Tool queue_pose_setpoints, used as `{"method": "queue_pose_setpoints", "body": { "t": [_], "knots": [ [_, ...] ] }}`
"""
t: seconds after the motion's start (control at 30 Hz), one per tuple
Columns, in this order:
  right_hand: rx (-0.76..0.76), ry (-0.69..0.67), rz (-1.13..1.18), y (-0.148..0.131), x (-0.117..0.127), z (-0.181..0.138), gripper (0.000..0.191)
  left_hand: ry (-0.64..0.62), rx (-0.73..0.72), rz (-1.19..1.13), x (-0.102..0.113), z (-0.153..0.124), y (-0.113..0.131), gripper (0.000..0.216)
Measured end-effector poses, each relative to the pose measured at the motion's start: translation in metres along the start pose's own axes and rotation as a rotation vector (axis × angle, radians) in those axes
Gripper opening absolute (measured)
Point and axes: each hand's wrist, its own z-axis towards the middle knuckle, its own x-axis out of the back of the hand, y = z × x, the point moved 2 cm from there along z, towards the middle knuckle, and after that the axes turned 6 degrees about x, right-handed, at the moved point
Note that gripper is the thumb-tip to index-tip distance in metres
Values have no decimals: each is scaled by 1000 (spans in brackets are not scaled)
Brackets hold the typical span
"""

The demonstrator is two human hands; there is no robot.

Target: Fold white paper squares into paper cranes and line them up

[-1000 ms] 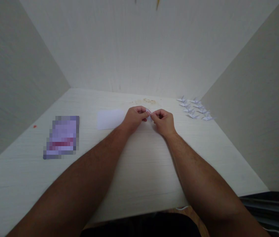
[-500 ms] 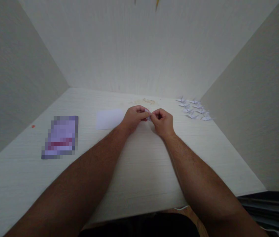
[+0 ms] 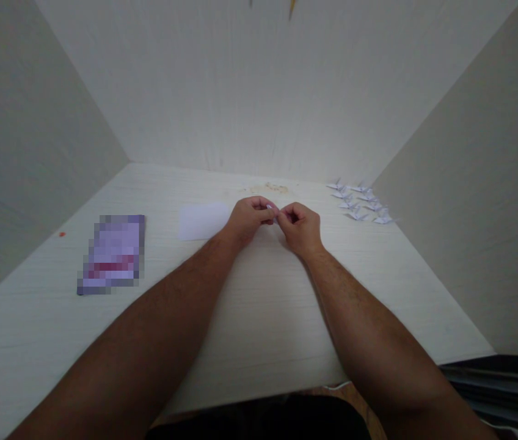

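Between my two hands is a small folded piece of white paper, mostly covered by the fingers. My left hand pinches it from the left with thumb and forefinger. From the right, my right hand grips the same paper with its fingertips, close against the left ones. Left of my left hand, a stack or sheet of white paper lies flat, its right end partly hidden by that hand. Several folded white paper cranes stand grouped at the back right of the table.
A blurred purple flat object lies on the left of the white table. Beyond it is a small red bit. Brownish marks show near the back wall. Walls rise on the left and right.
My right hand has shifted very slightly left, closer to the left one, and less of the folded paper shows between the fingers. The other things have stayed put.
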Motion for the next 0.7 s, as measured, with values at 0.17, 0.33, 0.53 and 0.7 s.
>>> {"method": "queue_pose_setpoints", "body": {
  "t": [0.17,0.33,0.53,0.7],
  "knots": [
    [5,-5,3,1,0,0,19,3,28,-35,0,0,1,16],
    [-3,-11,-2,4,-2,1,17,15,37,-59,0,0,1,16],
    [-7,2,26,3,-2,2,16,11,45,-92,0,-2,4,14],
    [-32,9,21,3,-1,1,16,-6,49,-100,-1,-3,5,14]
  ]
}}
